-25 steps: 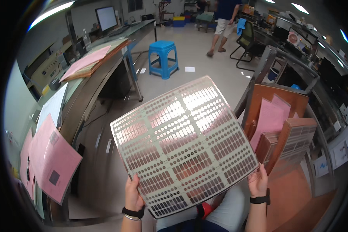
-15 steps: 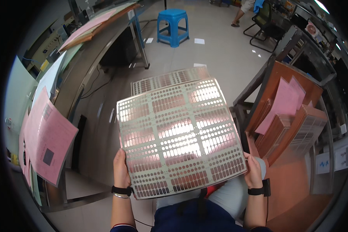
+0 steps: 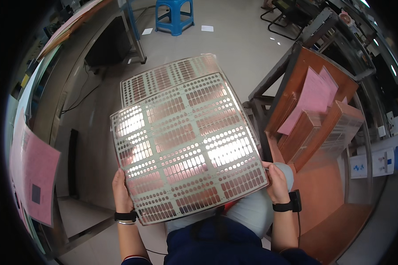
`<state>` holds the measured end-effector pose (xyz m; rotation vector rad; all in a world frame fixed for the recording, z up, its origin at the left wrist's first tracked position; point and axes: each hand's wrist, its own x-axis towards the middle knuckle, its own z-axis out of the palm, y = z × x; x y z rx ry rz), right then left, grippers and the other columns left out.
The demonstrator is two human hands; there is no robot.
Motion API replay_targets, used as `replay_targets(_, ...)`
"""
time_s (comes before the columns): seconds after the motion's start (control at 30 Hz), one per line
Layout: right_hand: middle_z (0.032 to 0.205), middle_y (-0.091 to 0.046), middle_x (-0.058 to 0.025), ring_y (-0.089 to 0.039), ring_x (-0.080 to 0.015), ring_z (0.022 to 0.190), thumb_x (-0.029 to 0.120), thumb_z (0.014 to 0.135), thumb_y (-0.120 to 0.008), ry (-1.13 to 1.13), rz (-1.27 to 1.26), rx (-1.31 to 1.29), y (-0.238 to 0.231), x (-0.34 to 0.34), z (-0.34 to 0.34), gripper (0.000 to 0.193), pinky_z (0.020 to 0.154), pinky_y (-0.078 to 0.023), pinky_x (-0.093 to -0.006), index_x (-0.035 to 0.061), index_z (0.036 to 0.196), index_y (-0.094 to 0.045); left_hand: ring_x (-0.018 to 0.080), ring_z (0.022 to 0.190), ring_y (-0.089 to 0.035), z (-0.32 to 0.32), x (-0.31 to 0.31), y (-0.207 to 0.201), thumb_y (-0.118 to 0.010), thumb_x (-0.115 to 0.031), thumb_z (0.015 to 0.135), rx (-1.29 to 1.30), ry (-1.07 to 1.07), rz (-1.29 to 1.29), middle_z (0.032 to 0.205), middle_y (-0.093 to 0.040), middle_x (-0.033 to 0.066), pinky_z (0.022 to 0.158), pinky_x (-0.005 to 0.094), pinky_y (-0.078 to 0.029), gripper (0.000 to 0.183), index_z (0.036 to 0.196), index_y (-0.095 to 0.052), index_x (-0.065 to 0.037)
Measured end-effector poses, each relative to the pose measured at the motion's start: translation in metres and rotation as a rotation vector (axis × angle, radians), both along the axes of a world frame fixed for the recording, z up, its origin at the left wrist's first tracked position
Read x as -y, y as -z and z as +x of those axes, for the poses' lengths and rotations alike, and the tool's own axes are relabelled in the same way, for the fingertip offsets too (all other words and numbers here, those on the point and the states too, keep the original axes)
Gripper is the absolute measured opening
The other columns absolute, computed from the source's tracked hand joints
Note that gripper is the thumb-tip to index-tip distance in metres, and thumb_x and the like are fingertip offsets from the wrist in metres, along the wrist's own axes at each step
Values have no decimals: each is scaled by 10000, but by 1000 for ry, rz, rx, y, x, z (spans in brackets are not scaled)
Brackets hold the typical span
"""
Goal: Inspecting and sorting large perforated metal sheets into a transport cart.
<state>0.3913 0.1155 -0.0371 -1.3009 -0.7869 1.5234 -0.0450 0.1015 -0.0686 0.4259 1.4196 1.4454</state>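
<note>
In front of my lap, a large flat circuit board panel (image 3: 177, 138) is tilted, with rows of shiny coppery round and oblong pads on pale green. My left hand (image 3: 122, 191) grips its lower left edge, and my right hand (image 3: 277, 183) grips its lower right edge. A second circuit board panel (image 3: 166, 81) of the same pattern shows past the far edge; the front one covers most of it. Whether my hands also hold that rear panel is hidden.
On my right stands a brown rack (image 3: 325, 185) holding upright stacks of panels (image 3: 300, 132) and pink sheets (image 3: 308, 99). A bench on the left carries papers and a pink sleeve (image 3: 35, 172). Further off are a blue stool (image 3: 174, 17) and a black chair (image 3: 289, 17).
The whole scene has shifted left and somewhat up in view. More of the rear panel now shows past the front one's far edge. Both hands keep their grip.
</note>
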Motion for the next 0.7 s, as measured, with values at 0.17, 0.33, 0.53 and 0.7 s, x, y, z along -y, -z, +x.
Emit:
replay_targets(0.17, 1036, -604, -73, -563, -106, 914, 257, 988, -391, -6, 19, -79, 1, -2, -1, 367, 803, -442, -234, -46, 1133, -539, 103, 873, -573, 1, -3, -3, -426, -243, 977, -18, 8, 3, 1005, -620, 54, 784, 261, -456, 296, 1058, -567, 5)
replay_targets(0.33, 1022, -606, -69, -567, -110, 916, 248, 981, -414, -20, 17, -170, 3, -5, -3, 344, 811, -443, -235, -41, 1116, -542, 103, 875, -574, -4, -1, 4, -431, -246, 976, -5, 0, 29, 1009, -621, 56, 783, 263, -459, 297, 1060, -564, 6)
replay_targets(0.53, 774, -510, 45, -419, -47, 621, 268, 975, -429, -131, -89, 9, -12, -17, 16, 256, 552, -358, -198, 53, 917, -556, 102, 866, -580, 4, 3, -15, -434, -243, 974, -66, -26, 81, 1006, -627, 54, 781, 263, -461, 290, 1048, -567, 5)
replay_targets(0.7, 798, -542, 36, -474, -57, 659, 287, 966, -454, -261, 117, 163, -24, -36, 26, 258, 620, -401, -195, 50, 949, -553, 86, 845, -579, 6, 1, -51, -434, -248, 974, -79, 21, 230, 977, -628, 37, 766, 248, -462, 275, 995, -570, -10)
